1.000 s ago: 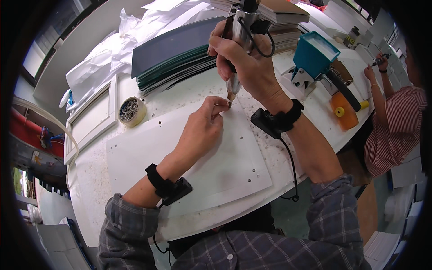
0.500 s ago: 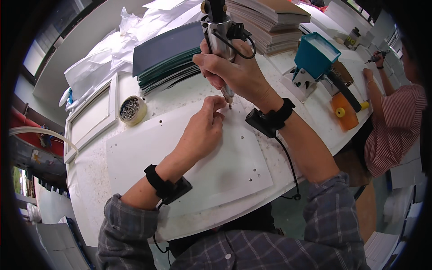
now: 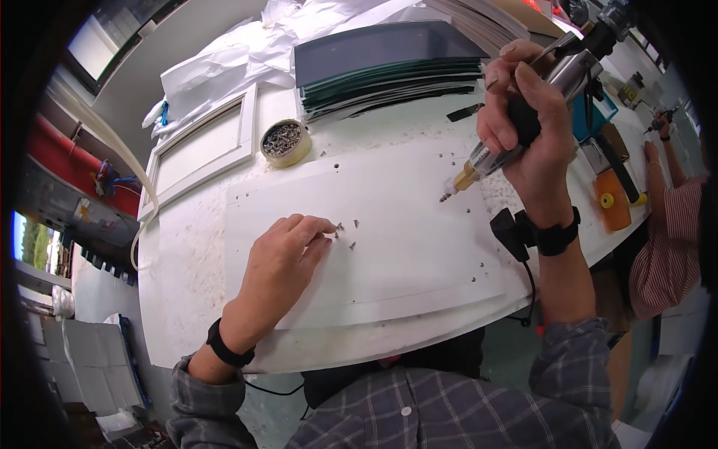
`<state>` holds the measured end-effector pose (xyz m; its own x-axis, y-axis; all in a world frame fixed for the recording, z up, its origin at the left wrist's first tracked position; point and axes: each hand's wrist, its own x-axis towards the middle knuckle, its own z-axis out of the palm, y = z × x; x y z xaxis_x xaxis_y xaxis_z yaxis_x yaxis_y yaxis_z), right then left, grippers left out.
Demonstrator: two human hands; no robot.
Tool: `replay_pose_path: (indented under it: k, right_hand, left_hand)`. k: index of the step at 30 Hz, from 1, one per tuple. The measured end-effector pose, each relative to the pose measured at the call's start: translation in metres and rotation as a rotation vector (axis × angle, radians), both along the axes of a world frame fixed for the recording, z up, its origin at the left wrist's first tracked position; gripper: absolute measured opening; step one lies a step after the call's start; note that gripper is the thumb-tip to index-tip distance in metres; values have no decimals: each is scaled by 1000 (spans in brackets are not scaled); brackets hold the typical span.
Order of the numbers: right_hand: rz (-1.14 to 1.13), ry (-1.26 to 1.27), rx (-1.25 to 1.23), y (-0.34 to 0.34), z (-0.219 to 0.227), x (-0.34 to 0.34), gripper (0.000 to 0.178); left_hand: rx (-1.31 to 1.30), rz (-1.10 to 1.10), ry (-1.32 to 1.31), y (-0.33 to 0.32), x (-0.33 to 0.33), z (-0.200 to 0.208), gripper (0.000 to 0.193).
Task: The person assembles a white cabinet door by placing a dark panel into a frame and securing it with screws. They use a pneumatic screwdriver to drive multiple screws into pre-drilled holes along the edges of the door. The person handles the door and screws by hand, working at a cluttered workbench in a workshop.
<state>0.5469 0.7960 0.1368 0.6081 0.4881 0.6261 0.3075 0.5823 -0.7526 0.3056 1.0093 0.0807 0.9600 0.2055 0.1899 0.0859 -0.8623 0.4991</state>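
My right hand is wrapped round a power screwdriver, its bit tilted down to the left above a white panel. Fixed screws sit along the panel's left, far and right edges. My left hand rests low over the panel's left half, thumb and forefinger closing at a small screw. A few loose screws lie just right of those fingertips. Beyond the panel stands a round tub full of screws.
A white frame lies at the far left. Behind the panel is a stack of dark glass-like sheets. An orange bottle and a teal holder stand at the right. Beyond them, a co-worker in a striped sleeve handles another screwdriver.
The screwdriver, upright at the panel's far right before, is now lifted, tilted and further right. My left hand has moved from beside its bit to loose screws nearer the panel's middle.
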Motion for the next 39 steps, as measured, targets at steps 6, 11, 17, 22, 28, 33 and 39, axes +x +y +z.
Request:
replay_pose_path:
  k: [6, 11, 17, 22, 28, 33, 39]
  right_hand:
    - [63, 35, 50, -4, 0, -17, 28]
    - [128, 35, 84, -8, 2, -26, 26]
    - [288, 52, 172, -6, -2, -39, 26]
    - [448, 122, 266, 0, -4, -59, 27]
    - [549, 219, 366, 14, -4, -94, 26]
    - [587, 246, 373, 24, -8, -103, 26]
    - [577, 269, 365, 31, -11, -111, 25]
  left_hand:
    - [167, -102, -23, -4, 9, 2, 11]
    - [264, -160, -39, 1, 11, -6, 13]
    - [270, -128, -97, -5, 8, -13, 14]
    - [-213, -68, 97, -21, -19, 9, 12]
    - [-1183, 102, 47, -36, -66, -19, 15]
    - [-1421, 121, -67, -45, -77, -34, 14]
    - [-1488, 119, -48, -48, -77, -33, 18]
